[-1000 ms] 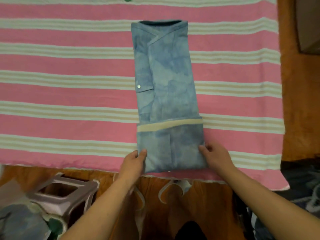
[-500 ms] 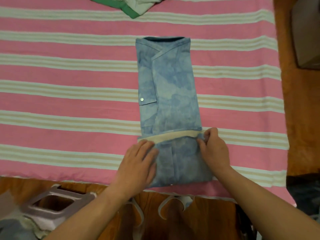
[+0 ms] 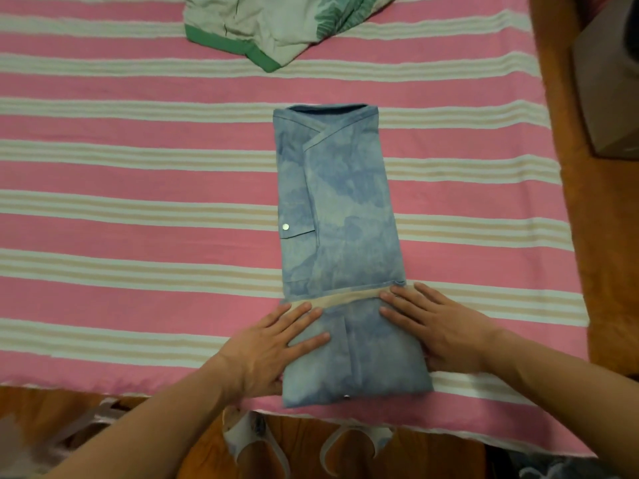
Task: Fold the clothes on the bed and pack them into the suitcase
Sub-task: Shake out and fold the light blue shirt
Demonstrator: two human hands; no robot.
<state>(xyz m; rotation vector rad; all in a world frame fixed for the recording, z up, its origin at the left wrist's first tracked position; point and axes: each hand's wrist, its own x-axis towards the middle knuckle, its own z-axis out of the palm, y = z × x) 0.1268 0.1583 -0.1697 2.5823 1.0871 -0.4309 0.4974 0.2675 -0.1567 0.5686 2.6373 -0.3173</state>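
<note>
Head view — single, worn; looks steeply down and forward, close over the bed (image 3: 138, 216) edge; floor strip below, probably blurred.

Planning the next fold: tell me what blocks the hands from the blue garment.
Nothing visible. The left hand and right hand lie flat on the blue garment at its folded near end. The suitcase is out of view.

Green-trimmed garment (image 3: 276, 25) cut off above
</note>
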